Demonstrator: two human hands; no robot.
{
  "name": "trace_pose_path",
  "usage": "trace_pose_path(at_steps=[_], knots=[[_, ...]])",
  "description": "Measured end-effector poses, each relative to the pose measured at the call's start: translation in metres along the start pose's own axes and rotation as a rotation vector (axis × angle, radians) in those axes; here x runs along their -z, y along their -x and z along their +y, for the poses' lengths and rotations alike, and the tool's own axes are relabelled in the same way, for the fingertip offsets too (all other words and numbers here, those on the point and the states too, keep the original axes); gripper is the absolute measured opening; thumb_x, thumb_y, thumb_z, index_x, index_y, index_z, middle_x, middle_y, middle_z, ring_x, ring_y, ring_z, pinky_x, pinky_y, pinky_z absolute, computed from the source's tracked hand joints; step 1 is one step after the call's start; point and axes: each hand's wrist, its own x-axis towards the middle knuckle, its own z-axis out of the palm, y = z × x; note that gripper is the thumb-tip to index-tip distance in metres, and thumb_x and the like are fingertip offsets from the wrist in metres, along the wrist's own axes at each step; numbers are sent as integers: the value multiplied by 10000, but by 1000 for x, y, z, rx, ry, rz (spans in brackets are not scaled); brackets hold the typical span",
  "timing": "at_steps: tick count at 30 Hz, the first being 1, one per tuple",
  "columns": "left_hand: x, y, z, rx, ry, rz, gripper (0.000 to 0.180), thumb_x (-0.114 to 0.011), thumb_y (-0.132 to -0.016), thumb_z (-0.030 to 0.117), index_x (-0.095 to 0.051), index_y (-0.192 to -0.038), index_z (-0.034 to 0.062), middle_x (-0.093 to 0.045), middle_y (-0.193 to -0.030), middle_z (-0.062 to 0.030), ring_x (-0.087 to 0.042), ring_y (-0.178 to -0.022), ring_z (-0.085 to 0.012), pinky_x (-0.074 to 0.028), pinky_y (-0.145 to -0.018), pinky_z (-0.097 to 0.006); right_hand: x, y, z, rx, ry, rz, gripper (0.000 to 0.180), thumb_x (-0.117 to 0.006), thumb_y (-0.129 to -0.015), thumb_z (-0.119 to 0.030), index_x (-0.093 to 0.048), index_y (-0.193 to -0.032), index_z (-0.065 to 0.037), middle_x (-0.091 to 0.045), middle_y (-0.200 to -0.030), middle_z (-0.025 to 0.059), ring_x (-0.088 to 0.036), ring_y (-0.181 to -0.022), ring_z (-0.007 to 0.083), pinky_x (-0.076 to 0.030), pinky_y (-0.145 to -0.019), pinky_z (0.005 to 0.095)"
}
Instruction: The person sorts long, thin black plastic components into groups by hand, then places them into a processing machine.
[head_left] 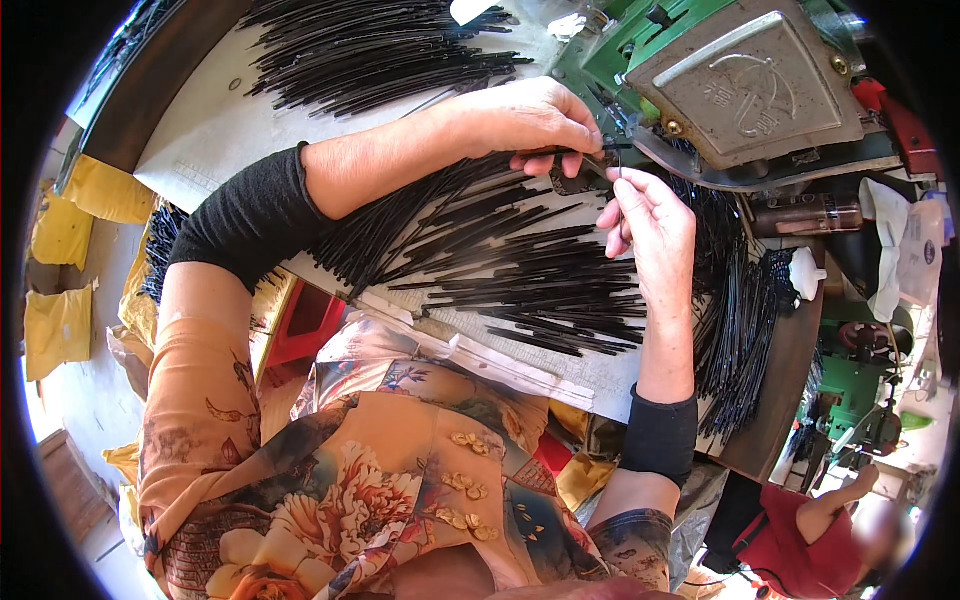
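Note:
My left hand [548, 122] is closed round a thin black rod [612, 148], much like an umbrella rib, at the front of a green machine [612, 62]. Close beside it, my right hand [650, 215] pinches thumb and forefinger together just below the rod; what lies between those fingertips is too small to make out. Under both wrists, many similar thin black rods [540, 285] lie fanned out on the pale tabletop [395, 298]. Another thick bundle of black rods [385, 50] rests beyond my left forearm.
A metal cover plate [745, 90] with a raised umbrella emblem fronts the machine. More dark rods [735, 335] hang along the table's right side, near a brown spray can [808, 214]. Yellow sacks [60, 330] lie at the left. A person in red [800, 540] sits at lower right.

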Motion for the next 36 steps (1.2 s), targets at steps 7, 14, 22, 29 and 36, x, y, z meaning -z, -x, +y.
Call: trace_pose_path(at_steps=[7,14,22,29,36], knots=[[0,-1,0,-30,-27,37,277,-553,-869,264,-614,-927,0,-571,-647,-27,-390,-404,-38,-276,-356,-190,1,-4,-3,-33,-68,-11,212,-513,-903,-115,-575,-1026,47,-579,-660,67,-493,-455,71,-392,-410,178],[4,-2,-1,12,-5,46,280,-557,-869,265,-613,-948,3,-553,-613,-15,-333,-391,-29,-229,-351,-193,-1,-10,-3,-42,-100,-18,227,-516,-901,-118,-574,-1030,60,-576,-661,66,-486,-451,65,-385,-406,172],[7,-4,0,10,-8,27,282,-559,-870,260,-612,-965,0,-535,-585,-12,-310,-370,-26,-201,-338,-197,0,-11,-3,-46,-107,-7,233,-520,-900,-116,-570,-1033,68,-578,-661,67,-485,-448,65,-383,-402,173],[8,1,4,25,3,14,268,-559,-855,231,-618,-976,-1,-537,-577,-21,-310,-362,-31,-205,-336,-199,-1,-12,0,-79,-133,-24,241,-533,-892,-119,-565,-1059,52,-575,-659,66,-480,-437,74,-379,-395,181],[6,3,1,48,87,-15,260,-556,-823,209,-636,-941,-9,-575,-594,-40,-342,-368,-44,-241,-328,-221,-2,-6,2,-124,-234,150,254,-556,-862,-84,-555,-1086,34,-579,-689,78,-495,-472,99,-402,-441,198]])
